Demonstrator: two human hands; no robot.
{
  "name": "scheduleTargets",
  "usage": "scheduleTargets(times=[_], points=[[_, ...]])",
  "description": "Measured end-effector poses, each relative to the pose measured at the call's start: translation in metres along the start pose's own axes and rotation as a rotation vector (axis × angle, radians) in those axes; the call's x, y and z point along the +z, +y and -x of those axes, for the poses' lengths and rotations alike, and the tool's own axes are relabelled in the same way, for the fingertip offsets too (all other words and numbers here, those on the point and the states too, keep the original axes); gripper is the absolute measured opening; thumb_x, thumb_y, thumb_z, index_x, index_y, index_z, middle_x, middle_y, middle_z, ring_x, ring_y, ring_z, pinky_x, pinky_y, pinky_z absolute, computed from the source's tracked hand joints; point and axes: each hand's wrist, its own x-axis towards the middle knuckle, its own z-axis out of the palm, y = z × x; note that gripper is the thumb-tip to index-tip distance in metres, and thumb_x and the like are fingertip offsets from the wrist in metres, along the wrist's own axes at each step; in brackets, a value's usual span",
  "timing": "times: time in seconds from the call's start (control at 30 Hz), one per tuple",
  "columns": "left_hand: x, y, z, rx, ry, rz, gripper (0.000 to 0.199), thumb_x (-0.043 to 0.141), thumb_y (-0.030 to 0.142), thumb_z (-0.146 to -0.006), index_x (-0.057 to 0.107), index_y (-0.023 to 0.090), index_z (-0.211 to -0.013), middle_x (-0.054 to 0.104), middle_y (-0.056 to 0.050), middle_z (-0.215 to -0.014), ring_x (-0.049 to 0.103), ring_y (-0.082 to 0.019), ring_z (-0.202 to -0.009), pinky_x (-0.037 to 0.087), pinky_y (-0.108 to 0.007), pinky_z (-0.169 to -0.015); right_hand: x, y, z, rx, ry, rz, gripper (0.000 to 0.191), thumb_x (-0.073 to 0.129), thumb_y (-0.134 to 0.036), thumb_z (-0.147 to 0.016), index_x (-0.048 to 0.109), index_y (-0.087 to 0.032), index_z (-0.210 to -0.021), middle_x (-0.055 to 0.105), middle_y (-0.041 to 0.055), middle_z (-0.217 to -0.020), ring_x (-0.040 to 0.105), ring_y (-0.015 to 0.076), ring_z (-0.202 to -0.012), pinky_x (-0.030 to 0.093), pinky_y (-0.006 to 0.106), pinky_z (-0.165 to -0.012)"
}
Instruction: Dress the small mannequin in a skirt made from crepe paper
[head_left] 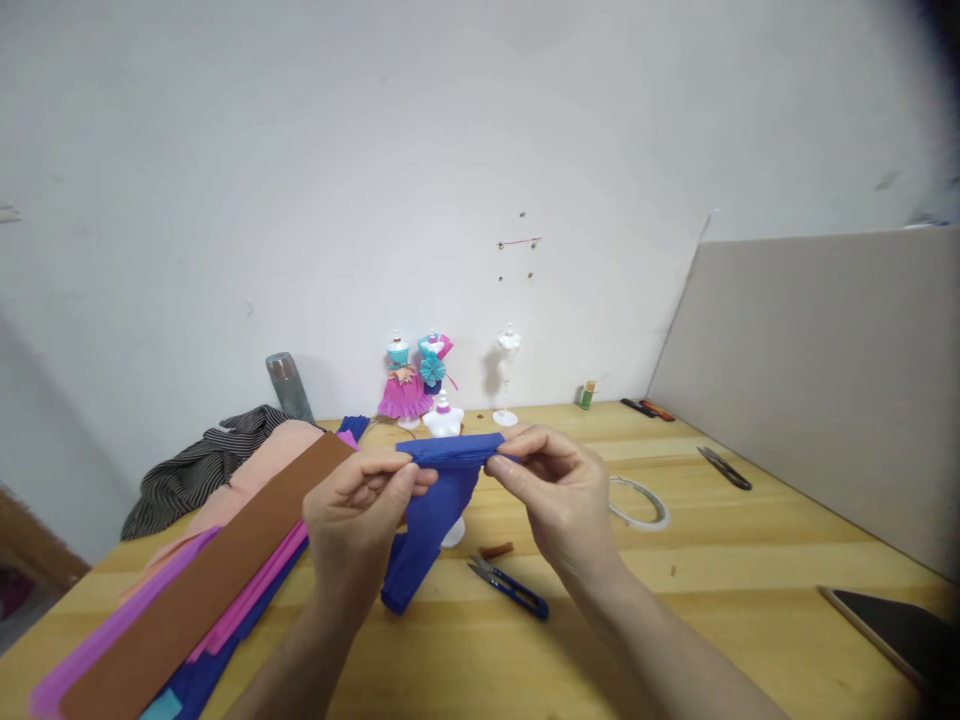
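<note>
Between my two hands a strip of blue crepe paper (439, 490) is stretched, its upper edge gathered into narrow folds and a longer end hanging down to the left. My left hand (352, 515) pinches the left end of the fold between thumb and fingers. At the right end, my right hand (566, 490) pinches the same edge. Just behind the paper stands a small white mannequin (442, 418) with a purple band at its neck, its body mostly hidden. Below the paper, thread snips (514, 588) lie on the table beside a small brown scrap (496, 550).
Stacked coloured paper (217, 570) and a striped cloth (202, 465) lie left, before a bottle (289, 385). Two dressed mannequins (405, 395) and a bare one (508, 375) stand by the wall. A tape roll (660, 513), more snips (724, 468) and a dark phone-like object (892, 635) lie right.
</note>
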Motion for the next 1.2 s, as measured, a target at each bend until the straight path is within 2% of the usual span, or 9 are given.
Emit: scheduleTargets(times=[0.23,0.5,0.8,1.0,1.2], points=[[-0.004,-0.007,-0.004,0.098,-0.043,0.023,0.003,0.071,0.015,-0.071,0.069,0.016,-0.072,0.073,-0.002,-0.064,0.072,-0.016,-0.059,0.060,-0.022,-0.059,0.002,-0.001,0.002,-0.108,0.016,0.081,0.012,0.075,-0.013,-0.067,0.070,-0.022,-0.073,0.065,-0.0003,-0.068,0.056,0.0120,-0.059,0.048,0.023,-0.054],[-0.008,-0.011,-0.010,0.263,-0.060,-0.046,0.005,0.071,0.012,-0.072,0.070,0.017,-0.073,0.073,0.000,-0.068,0.072,-0.015,-0.060,0.061,-0.022,-0.060,0.002,-0.004,0.004,-0.247,-0.033,0.220,0.019,0.071,-0.011,-0.073,0.076,-0.024,-0.085,0.069,0.0032,-0.078,0.061,0.0168,-0.070,0.051,0.030,-0.061],[-0.009,-0.017,-0.014,0.404,-0.066,-0.106,0.009,0.069,0.012,-0.075,0.071,0.020,-0.078,0.073,0.000,-0.072,0.070,-0.013,-0.062,0.059,-0.022,-0.061,0.001,-0.001,0.005,-0.339,-0.072,0.281,0.017,0.066,-0.009,-0.079,0.072,-0.024,-0.084,0.064,0.0024,-0.076,0.060,0.0168,-0.071,0.048,0.030,-0.061],[-0.016,-0.018,-0.018,0.597,-0.135,-0.303,0.021,0.066,0.011,-0.079,0.074,0.025,-0.092,0.075,-0.001,-0.086,0.069,-0.014,-0.075,0.057,-0.025,-0.070,0.002,-0.001,0.005,-0.367,-0.086,0.305,0.017,0.064,-0.008,-0.081,0.070,-0.024,-0.084,0.062,0.0017,-0.076,0.058,0.0159,-0.071,0.047,0.030,-0.062],[-0.019,-0.013,-0.020,0.720,-0.133,-0.451,0.019,0.064,0.012,-0.080,0.075,0.025,-0.088,0.075,-0.002,-0.083,0.069,-0.017,-0.077,0.056,-0.027,-0.073,0.002,-0.002,0.005,-0.366,-0.077,0.328,0.014,0.064,-0.010,-0.082,0.069,-0.023,-0.082,0.062,0.0021,-0.076,0.058,0.0164,-0.071,0.047,0.030,-0.063]])
